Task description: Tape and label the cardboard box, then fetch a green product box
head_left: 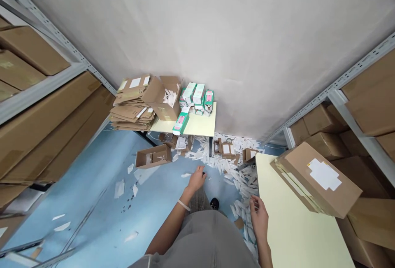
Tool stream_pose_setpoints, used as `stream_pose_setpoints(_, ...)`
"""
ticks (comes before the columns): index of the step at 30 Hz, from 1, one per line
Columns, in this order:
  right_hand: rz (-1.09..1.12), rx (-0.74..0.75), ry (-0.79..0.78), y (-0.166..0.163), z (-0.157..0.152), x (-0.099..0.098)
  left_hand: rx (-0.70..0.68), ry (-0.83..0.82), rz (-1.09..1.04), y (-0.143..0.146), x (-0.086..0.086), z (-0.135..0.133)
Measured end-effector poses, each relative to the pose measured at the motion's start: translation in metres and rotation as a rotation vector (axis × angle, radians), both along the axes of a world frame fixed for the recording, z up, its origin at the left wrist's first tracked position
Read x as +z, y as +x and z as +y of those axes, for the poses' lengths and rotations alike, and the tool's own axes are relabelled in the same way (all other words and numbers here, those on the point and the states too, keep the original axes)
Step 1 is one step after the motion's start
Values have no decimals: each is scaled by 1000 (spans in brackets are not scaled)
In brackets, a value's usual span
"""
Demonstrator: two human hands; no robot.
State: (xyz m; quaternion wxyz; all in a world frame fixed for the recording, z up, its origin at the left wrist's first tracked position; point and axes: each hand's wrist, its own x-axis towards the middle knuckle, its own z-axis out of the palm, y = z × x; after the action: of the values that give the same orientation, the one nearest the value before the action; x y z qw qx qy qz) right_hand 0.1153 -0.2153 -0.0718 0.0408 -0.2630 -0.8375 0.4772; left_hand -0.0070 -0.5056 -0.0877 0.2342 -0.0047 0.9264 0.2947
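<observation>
Head view: looks down a narrow aisle between metal shelving racks to a white wall.
Left hand (196,178): stretched forward and low over the blue floor (92,185), fingers loosely curled, nothing visibly held; whether that grip is closed on anything small I cannot tell.
Right hand (258,215): just beside the near edge of the pale yellow counter (286,227), fingers slack and open, holding nothing.
Nearest item: white paper slips littering the floor (240,177), lying between both hands and the far wall.
Near counter load: brown cardboard box with white label (314,179), tilted, at the right edge.
Far small counter (197,124): carries green and pink cartons (197,95) and a stack of flattened cardboard (131,107).
</observation>
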Motion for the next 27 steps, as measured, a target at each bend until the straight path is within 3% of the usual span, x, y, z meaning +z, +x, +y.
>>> stream_pose_setpoints(6,-27,105,72,-53,-26,-15,128,-117,-6,-63,0,-63)
stream_pose_setpoints(12,51,109,97,-133,-97,5,388,-204,90,-142,-9,-148)
stream_pose_setpoints(16,77,171,110,-169,-144,14,485,-209,152,-204,-17,-188)
stream_pose_setpoints(19,58,138,115,-175,-161,16,483,-196,131,-252,-22,-199)
stream_pose_setpoints(22,24,56,124,-168,-159,17,509,-144,72,-287,-30,-191)
stream_pose_setpoints(27,-51,-73,169,-155,-144,22,599,-144,70,-306,-41,-166)
